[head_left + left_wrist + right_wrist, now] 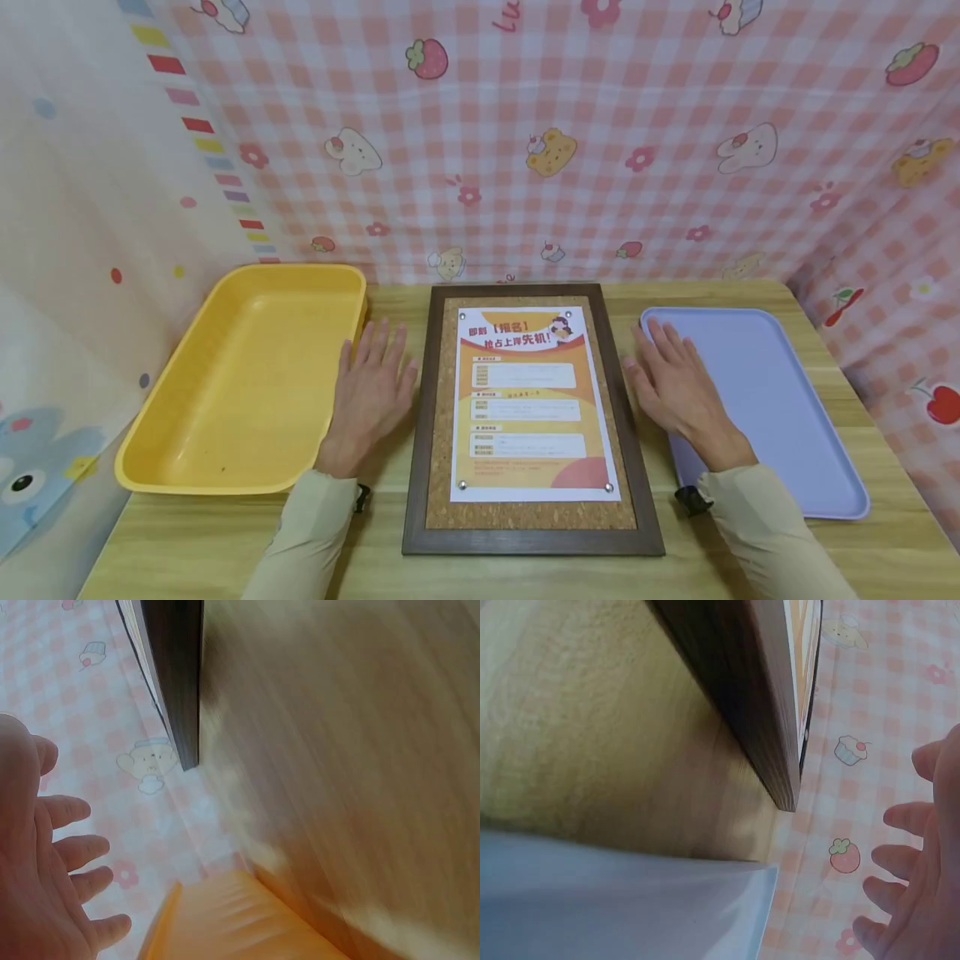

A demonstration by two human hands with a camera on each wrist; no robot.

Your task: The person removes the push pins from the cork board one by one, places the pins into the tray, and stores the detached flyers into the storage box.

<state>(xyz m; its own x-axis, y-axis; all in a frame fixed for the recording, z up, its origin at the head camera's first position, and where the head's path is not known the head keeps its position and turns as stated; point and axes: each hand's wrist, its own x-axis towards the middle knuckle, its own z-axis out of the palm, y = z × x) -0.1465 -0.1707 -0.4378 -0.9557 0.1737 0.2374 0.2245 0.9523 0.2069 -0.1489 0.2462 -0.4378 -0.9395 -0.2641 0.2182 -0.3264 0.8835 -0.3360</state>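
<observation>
A cork board [442,500] in a dark wooden frame lies flat in the middle of the table. On it a printed orange and white poster [528,408] is fixed by a silver pushpin at each corner. My left hand [371,392], palm down with fingers spread, is between the board and the yellow tray [240,383], overlapping the tray's right rim in the head view. My right hand [678,387] extends likewise on the other side, overlapping the left edge of the lavender tray [772,400]. Both hands hold nothing; in the wrist views their fingers are loosely extended.
The wooden table [195,542] ends at a pink checked cloth [480,167] hung behind it. Patterned cloth also hangs along the left and right sides. Inside the yellow tray only a tiny dark speck shows. A dark band circles each wrist.
</observation>
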